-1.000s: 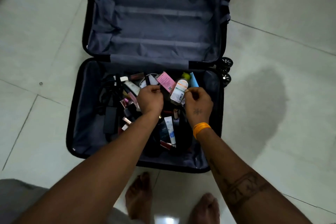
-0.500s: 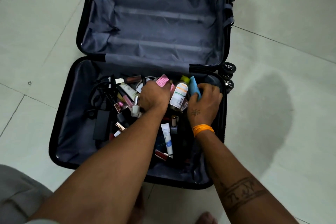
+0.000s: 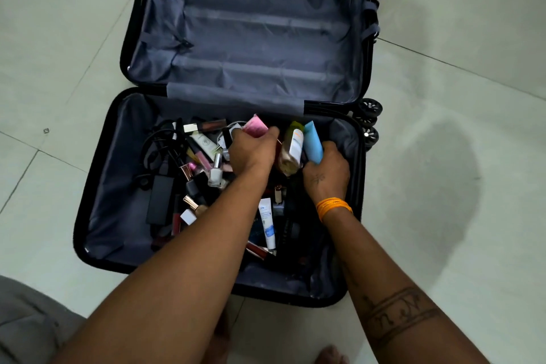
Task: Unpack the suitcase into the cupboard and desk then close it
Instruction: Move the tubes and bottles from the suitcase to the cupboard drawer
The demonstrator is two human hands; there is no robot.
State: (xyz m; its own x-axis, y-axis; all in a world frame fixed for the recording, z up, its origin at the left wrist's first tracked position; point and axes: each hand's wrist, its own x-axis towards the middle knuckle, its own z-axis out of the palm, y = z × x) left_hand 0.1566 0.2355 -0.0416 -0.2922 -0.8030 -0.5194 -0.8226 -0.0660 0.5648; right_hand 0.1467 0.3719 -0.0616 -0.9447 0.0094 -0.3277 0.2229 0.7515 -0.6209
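From the head camera, a black suitcase (image 3: 97, 216) lies opened flat on the pale tiled floor (image 3: 458, 38), its grey-lined far half bare and its near half holding a jumble of cosmetics. Both bare forearms reach down into that near half. The left hand (image 3: 252, 151) is curled around a pink box (image 3: 256, 126), which sticks out past its knuckles on the far side. The right hand (image 3: 326, 170), with an orange thread band (image 3: 333, 206) on its wrist, is closed around the lower end of a light blue tube (image 3: 313, 140) that stands up from the fist. Between the two hands, touching or nearly touching both, a clear bottle with a white and orange label (image 3: 292, 151) stands tilted; which hand supports it cannot be told. Just to the left of the left hand sits a white nail polish bottle (image 3: 215, 171), and beyond it a white tube with a green emblem (image 3: 204, 143) and a dark lip gloss with a pale cap (image 3: 206, 126). Further left of that hand lie a black power adapter (image 3: 161, 199) and tangled black cables (image 3: 159, 142). Beneath the left forearm, near the wrist, a white tube with blue print (image 3: 269, 226) lies among darker items. To the right of the right hand, outside the shell, are the suitcase's wheels (image 3: 369, 109).
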